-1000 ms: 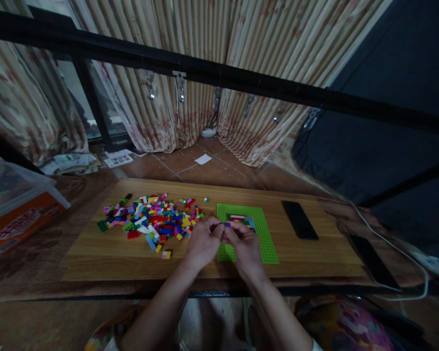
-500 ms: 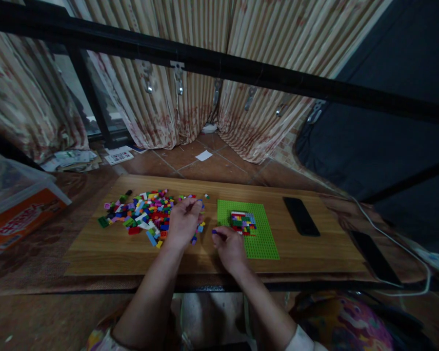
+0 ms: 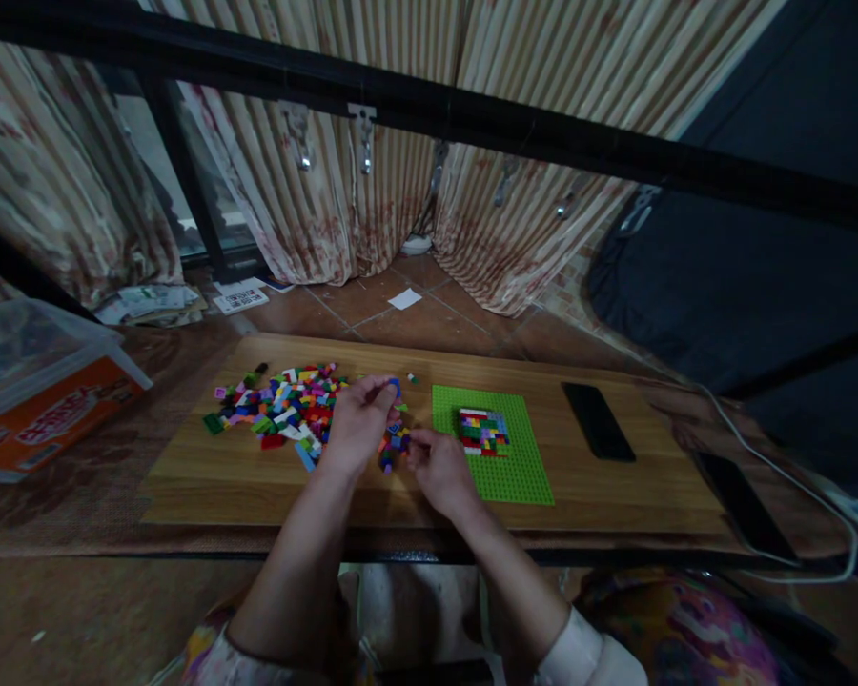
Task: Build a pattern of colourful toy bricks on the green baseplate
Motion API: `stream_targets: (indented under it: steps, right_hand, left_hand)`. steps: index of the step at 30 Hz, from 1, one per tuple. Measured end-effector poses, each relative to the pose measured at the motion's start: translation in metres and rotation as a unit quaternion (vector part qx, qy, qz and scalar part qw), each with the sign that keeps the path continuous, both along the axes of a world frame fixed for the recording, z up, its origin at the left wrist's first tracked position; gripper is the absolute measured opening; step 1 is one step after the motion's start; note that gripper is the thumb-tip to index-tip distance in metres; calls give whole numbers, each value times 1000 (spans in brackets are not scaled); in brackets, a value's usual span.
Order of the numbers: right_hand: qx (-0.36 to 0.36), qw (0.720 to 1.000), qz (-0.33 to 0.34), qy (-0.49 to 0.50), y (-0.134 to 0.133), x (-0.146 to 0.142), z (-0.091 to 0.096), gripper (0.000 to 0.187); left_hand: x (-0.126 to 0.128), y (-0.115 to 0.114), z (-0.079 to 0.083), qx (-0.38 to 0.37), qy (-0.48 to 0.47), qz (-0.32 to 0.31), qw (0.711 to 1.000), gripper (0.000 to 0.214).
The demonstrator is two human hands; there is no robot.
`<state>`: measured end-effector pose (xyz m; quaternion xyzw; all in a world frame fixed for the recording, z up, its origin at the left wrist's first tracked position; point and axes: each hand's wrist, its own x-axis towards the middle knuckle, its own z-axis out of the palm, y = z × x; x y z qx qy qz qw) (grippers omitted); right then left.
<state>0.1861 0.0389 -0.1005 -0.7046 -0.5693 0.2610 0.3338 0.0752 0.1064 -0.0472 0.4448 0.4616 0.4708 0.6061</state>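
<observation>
My left hand (image 3: 357, 421) hovers at the right side of a heap of loose toy bricks (image 3: 286, 410). Its thumb and fingers pinch a blue brick (image 3: 395, 386). Right of it, my right hand (image 3: 441, 469) is closed, its fingertips at a dark purple brick (image 3: 404, 441) beside a small cluster of bricks (image 3: 387, 455). A green baseplate (image 3: 519, 462) lies right of that hand, bearing a low block of many-coloured bricks (image 3: 483, 433). The palms and some fingers are hidden from above.
All this lies on a wooden board (image 3: 400, 505). Two dark phones lie to the right, one on the board (image 3: 598, 421), the other (image 3: 744, 505) by a white cable (image 3: 786, 467). A clear box with an orange label (image 3: 50, 419) stands at left. A black bar (image 3: 415, 90) crosses above.
My right hand has moved left, toward the small brick cluster, with the dark purple brick at its fingertips. My left hand keeps its pinch on the blue brick. The view has shifted slightly.
</observation>
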Motion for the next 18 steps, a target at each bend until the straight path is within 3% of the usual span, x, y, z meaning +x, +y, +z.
stream_targets:
  steps: [7, 12, 18]
  right_hand:
    - [58, 984, -83, 146, -24, 30, 3, 23]
    - [125, 975, -90, 158, -39, 48, 20, 26]
    - [129, 978, -83, 142, -45, 70, 29, 22]
  left_hand:
    - [10, -10, -3, -24, 17, -94, 995, 27]
    - [28, -22, -11, -22, 27, -202, 979, 22]
    - [51, -40, -16, 10, 55, -268, 962, 19]
